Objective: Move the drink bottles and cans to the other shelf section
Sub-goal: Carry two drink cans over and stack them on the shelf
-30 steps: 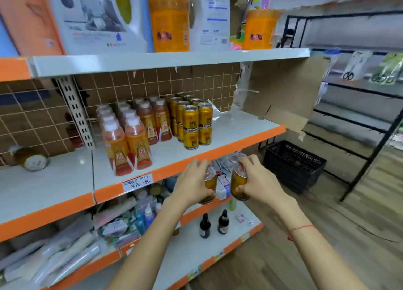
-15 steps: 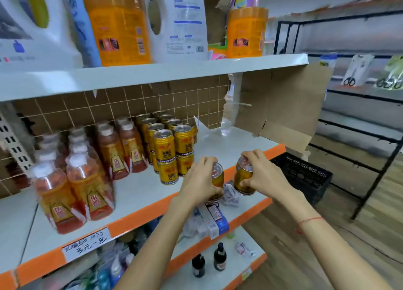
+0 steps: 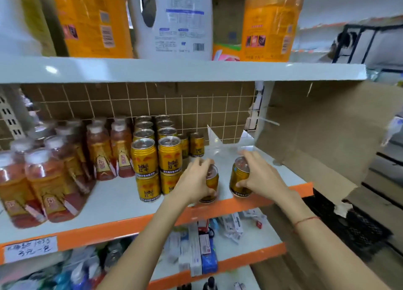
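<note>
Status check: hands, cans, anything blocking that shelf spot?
Left hand grips one gold can, right hand grips another. Both at shelf front edge, beside stacked cans. Nothing blocking.

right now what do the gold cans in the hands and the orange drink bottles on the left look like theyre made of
The can in the left hand and the can in the right hand look like metal: glossy gold printed walls, silvery tops. The bottles look like clear plastic, since the reddish drink shows through the wall, with pale caps that are probably plastic too, though motion blur leaves that open.

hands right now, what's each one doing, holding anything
Left hand: grip closed around a gold can.
Right hand: grip closed around another gold can.
</note>
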### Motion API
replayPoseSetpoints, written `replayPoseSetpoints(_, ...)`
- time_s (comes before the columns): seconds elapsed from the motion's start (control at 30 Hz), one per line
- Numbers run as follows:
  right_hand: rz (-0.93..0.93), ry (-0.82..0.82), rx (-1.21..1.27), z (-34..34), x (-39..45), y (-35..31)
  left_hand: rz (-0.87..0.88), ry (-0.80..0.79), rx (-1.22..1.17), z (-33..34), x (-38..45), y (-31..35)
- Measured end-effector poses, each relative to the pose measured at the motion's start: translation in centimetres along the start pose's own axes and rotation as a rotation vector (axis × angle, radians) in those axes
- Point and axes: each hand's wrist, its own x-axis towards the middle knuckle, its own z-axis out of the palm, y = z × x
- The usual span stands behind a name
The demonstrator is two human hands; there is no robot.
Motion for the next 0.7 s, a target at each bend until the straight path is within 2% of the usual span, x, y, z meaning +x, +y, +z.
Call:
replayPoseSetpoints(0.37, -0.234, -0.162, 0.039, 1.4, 7.8, 4.8, -0.247, 0.037, 0.186, 1.7, 4.7, 1.2)
replayPoseSetpoints(0.7, -0.235, -0.160, 0.076, 2.1, 11.9, 4.5, -0.234, -0.002, 0.215, 0.5, 8.2, -0.1)
